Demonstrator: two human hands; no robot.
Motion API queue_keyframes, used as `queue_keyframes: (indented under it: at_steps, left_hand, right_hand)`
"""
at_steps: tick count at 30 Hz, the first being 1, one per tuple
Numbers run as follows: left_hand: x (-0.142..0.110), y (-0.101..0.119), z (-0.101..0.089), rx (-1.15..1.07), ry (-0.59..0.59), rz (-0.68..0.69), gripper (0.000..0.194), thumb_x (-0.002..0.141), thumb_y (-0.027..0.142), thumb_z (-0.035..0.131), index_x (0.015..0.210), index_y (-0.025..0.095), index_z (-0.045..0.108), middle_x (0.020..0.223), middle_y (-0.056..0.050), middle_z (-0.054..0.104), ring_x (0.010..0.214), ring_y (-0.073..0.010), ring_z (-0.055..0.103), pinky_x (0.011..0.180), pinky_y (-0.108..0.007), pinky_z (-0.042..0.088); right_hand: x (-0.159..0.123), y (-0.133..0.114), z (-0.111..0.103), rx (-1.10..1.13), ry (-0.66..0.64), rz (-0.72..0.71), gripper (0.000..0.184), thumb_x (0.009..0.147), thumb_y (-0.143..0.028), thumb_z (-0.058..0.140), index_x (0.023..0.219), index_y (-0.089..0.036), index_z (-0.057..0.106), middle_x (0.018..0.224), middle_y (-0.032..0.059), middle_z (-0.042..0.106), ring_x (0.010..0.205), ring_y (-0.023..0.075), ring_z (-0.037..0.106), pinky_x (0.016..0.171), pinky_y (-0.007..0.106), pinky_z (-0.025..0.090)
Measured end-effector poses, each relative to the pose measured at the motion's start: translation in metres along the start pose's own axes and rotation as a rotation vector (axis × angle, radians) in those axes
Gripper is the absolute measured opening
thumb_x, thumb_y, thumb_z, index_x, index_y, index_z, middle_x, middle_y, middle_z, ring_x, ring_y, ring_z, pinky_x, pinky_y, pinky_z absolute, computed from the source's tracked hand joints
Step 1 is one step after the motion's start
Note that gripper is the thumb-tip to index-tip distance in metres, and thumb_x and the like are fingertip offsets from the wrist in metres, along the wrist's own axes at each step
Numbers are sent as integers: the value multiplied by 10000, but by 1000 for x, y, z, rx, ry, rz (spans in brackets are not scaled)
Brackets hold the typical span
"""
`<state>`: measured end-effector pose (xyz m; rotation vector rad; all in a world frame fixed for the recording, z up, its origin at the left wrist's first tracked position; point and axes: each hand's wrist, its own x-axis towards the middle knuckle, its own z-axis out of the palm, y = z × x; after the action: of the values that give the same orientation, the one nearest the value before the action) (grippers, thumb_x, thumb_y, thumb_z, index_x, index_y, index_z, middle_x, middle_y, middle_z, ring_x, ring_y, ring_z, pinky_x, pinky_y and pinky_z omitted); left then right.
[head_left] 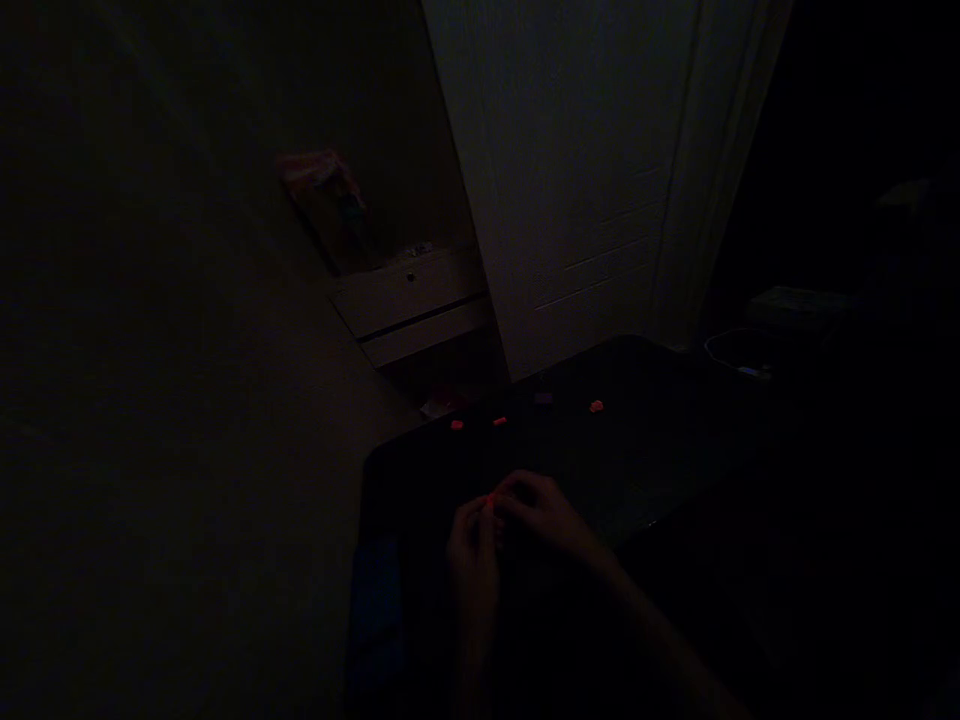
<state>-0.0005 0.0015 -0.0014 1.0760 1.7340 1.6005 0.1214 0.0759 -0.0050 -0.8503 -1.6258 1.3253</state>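
The scene is very dark. My left hand and my right hand meet above a dark table, fingertips pinched together. Between them is a small bright red-orange piece, mostly covered by the fingers, so its kind does not show. Beyond the hands, small orange-red pieces lie on the table: one at the left, a longer one beside it, and a lumpy one farther right. A dull, dark, flat piece sits between the last two.
A dark blue flat rectangle lies at the table's left edge. Behind the table stand a pale door-like panel and a drawer unit. A thin white cable curves at the right, near a dim box-like object.
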Motion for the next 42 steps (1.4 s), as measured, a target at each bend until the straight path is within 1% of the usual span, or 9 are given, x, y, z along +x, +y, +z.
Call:
queue_keyframes:
  at_steps: [8, 14, 17, 21, 28, 31, 37, 42]
  left_hand:
    - [1, -3, 0, -4, -4, -1, 500, 811, 620, 676, 980, 151, 705, 758, -63, 690, 671, -175, 643, 601, -275, 511]
    - [1, -1, 0, -19, -3, -7, 498, 815, 620, 676, 981, 151, 702, 738, -50, 678, 650, -164, 637, 586, -261, 501]
    - [1, 0, 0, -15, -3, -24, 518, 796, 635, 685, 969, 147, 704, 738, -55, 680, 657, -170, 640, 588, -265, 501]
    - [0, 1, 0, -1, 1, -8, 508, 799, 625, 689, 978, 150, 708, 751, -58, 687, 660, -167, 634, 603, -270, 506]
    - [0, 3, 1, -27, 12, -31, 549, 758, 668, 699, 947, 153, 705, 724, -57, 680, 627, -165, 628, 567, -264, 497]
    - [0, 2, 1, -14, 9, -18, 534, 775, 654, 690, 956, 151, 704, 732, -59, 683, 643, -169, 636, 577, -266, 503]
    - [0, -1, 1, -25, -8, -19, 475, 812, 601, 687, 978, 156, 696, 740, -47, 678, 655, -159, 628, 583, -253, 495]
    - [0, 1, 1, -20, -9, -17, 496, 801, 619, 686, 969, 152, 697, 725, -45, 675, 630, -153, 616, 577, -255, 492]
  right_hand:
    - [-1, -4, 0, -13, 6, 4, 174, 883, -351, 694, 896, -180, 725, 878, 43, 742, 844, 198, 679, 766, 292, 508]
    - [0, -2, 0, 2, 6, 1, 167, 880, -349, 697, 895, -185, 725, 875, 40, 743, 846, 199, 683, 770, 294, 513]
    - [0, -1, 1, 2, 7, -5, 171, 881, -351, 697, 890, -183, 724, 866, 38, 740, 830, 194, 678, 756, 287, 510]
    - [0, 0, 1, -2, 6, 5, 168, 879, -346, 694, 896, -181, 720, 872, 42, 738, 830, 196, 674, 762, 292, 510]
    - [1, 3, 1, -7, 8, -12, 171, 887, -351, 682, 883, -184, 718, 861, 39, 740, 828, 197, 678, 765, 296, 513]
    - [1, 2, 1, -5, 10, -17, 175, 889, -354, 676, 873, -183, 713, 848, 38, 736, 813, 196, 676, 745, 292, 512]
    - [0, 1, 1, 2, 4, -23, 164, 901, -339, 662, 888, -183, 714, 870, 40, 733, 834, 195, 676, 760, 288, 505]
    - [1, 1, 1, -4, 16, -16, 154, 898, -329, 662, 884, -184, 712, 861, 34, 729, 827, 190, 669, 766, 286, 501]
